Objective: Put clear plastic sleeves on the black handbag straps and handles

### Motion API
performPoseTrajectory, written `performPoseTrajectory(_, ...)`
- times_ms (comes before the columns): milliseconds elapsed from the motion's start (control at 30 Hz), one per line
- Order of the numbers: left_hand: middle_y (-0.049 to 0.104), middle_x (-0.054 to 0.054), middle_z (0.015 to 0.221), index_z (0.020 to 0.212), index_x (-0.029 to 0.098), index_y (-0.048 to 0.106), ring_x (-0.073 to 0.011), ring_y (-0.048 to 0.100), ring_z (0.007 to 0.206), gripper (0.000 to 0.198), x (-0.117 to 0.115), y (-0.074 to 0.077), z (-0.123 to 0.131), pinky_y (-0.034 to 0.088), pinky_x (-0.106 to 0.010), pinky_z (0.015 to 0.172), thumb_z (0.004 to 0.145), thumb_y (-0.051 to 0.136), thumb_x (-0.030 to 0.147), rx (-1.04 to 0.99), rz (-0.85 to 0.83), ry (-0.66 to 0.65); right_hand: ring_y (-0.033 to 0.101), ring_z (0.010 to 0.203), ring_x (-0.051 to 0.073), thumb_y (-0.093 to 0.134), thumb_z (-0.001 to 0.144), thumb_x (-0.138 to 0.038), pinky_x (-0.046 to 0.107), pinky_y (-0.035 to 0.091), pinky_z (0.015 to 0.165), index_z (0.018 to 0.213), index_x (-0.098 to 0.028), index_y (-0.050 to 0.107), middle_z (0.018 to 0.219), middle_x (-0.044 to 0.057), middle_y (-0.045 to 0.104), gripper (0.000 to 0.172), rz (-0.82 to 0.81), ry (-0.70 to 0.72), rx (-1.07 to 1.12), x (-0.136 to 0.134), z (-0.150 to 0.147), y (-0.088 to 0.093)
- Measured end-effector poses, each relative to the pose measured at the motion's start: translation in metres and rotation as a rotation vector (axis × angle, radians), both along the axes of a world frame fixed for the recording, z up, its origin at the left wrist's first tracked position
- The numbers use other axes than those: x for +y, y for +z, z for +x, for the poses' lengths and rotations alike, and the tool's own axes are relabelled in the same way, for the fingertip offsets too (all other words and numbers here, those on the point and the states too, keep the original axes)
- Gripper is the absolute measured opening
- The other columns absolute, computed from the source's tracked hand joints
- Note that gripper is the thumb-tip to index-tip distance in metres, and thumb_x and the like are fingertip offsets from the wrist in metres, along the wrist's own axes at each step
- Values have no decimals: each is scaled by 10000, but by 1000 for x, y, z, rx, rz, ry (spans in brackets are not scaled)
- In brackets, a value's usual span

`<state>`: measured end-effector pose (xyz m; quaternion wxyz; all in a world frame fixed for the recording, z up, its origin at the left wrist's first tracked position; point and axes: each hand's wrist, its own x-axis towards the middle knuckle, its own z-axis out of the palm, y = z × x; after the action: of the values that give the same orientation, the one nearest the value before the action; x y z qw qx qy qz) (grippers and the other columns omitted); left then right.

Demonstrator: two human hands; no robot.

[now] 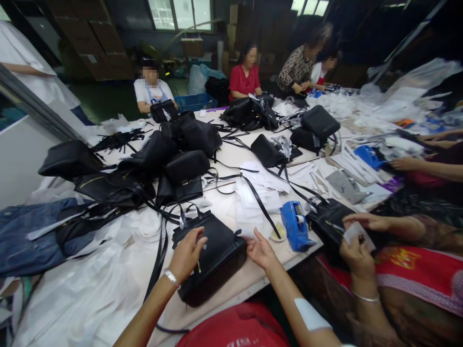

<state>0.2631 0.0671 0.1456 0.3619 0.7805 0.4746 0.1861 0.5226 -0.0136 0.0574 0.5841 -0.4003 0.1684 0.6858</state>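
A black handbag [213, 255] lies on the table edge right before me. My left hand [186, 253] rests on its top left, fingers curled and pinched at the bag's upper edge. My right hand [261, 250] is at the bag's right end, fingers spread, touching its side. A long black strap [261, 205] runs from the bag's right end across white paper [253, 202] beyond it.
A blue tape dispenser [294, 225] and a small round dish [278, 233] sit right of my hand. A co-worker's hands [356, 241] at the right work on another black bag [325, 219]. Several black bags [181, 164] pile mid-table. More people sit at the far end.
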Motion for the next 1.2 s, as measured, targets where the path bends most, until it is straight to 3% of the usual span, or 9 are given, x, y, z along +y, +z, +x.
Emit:
performPoseTrajectory(133,554,-130,1230,1253,171,455,-226,548,1106,425,1,-3,64,422,-388,954,880,423,371,-74,18,-92,526,477,54,653,777,-227,135,437,422,875,-178,535,664,-27,607,161,90,-22,-162,8,4,18)
performPoseTrajectory(200,513,-127,1285,1274,181,441,-239,492,1172,460,1,-3,85,378,-393,992,860,463,380,-85,53,-142,540,516,62,682,750,-285,153,449,461,871,-183,538,672,-34,595,214,157,17,-395,15,5,35)
performPoseTrajectory(267,539,-116,1257,1249,193,472,-246,497,1154,451,1,-2,101,371,-387,981,840,498,381,-89,35,-161,534,515,75,694,720,-358,169,428,449,851,-181,539,649,-38,576,269,231,134,-727,26,7,54)
performPoseTrajectory(333,628,-96,1097,1158,193,541,-237,569,1011,373,2,-5,110,408,-367,901,832,510,370,-115,-58,-127,515,497,79,698,691,-397,176,398,433,849,-181,550,628,-43,563,306,318,292,-1006,38,8,70)
performPoseTrajectory(400,663,-71,942,1062,176,583,-208,593,869,305,3,-11,114,432,-328,810,832,504,359,-236,-209,-54,508,495,81,665,705,-419,185,391,438,896,-183,568,652,-33,577,318,413,439,-1150,49,11,77)
performPoseTrajectory(567,646,-93,1015,1122,143,550,-177,590,833,400,0,-26,112,440,-283,732,806,540,387,-742,-629,226,551,595,109,509,803,-418,215,427,502,1031,-182,562,812,23,629,333,450,525,-1171,57,14,57)
performPoseTrajectory(667,637,-113,1047,1169,151,527,-180,607,821,433,-7,-29,113,445,-291,715,802,555,379,-914,-791,316,592,704,133,531,795,-380,254,465,625,1061,-202,570,921,41,643,322,489,601,-1222,50,11,42)
performPoseTrajectory(933,630,-99,1088,1093,166,592,-166,592,891,348,-14,-21,134,431,-270,788,803,585,356,-1005,-816,392,565,681,140,558,775,-328,272,457,671,1013,-217,580,869,14,624,264,491,676,-1423,45,13,44)
performPoseTrajectory(1200,660,-92,975,1043,167,626,-166,606,808,436,-11,-18,145,453,-238,671,731,643,471,-898,-788,467,579,800,169,507,819,-278,280,470,717,958,-234,581,882,30,594,164,527,502,-1708,44,4,51)
